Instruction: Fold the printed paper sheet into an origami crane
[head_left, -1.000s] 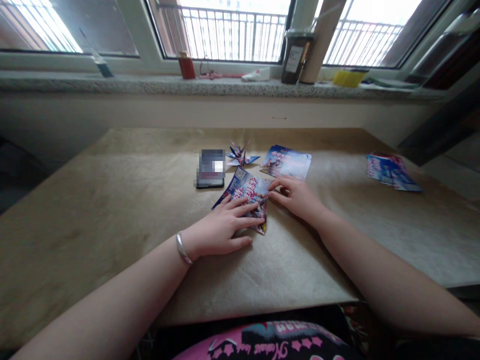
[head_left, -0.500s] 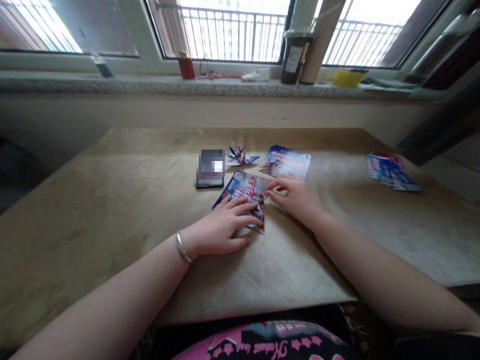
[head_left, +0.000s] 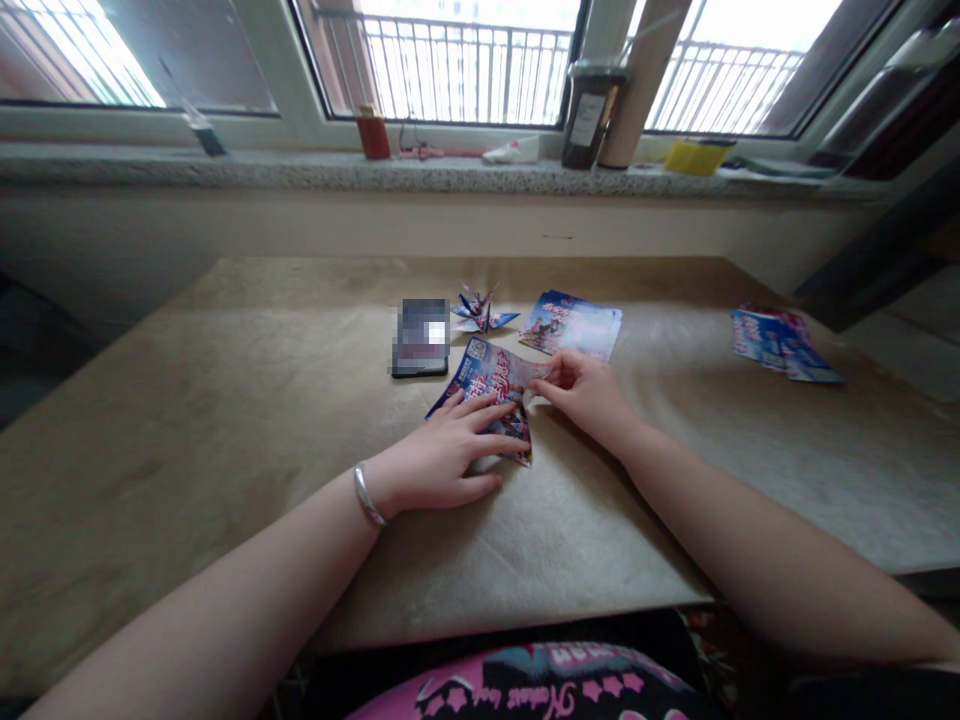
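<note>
A printed sheet of paper in blue, red and white lies on the table before me, turned at an angle. My left hand rests flat on its lower left part with the fingers spread. The sheet's right corner is pinched between thumb and fingers of my right hand, and that edge curls up off the table. Just beyond the sheet stands a folded paper figure with pointed tips. Past my right hand lies a stack of similar printed sheets.
A phone, its screen blurred out, lies left of the folded figure. More printed papers lie at the right of the table. On the windowsill stand a red container, a dark lidded container and a yellow item.
My right hand has closed on the sheet's right corner and lifted it, so the paper now bends upward there. My left hand stays flat in nearly the same place.
</note>
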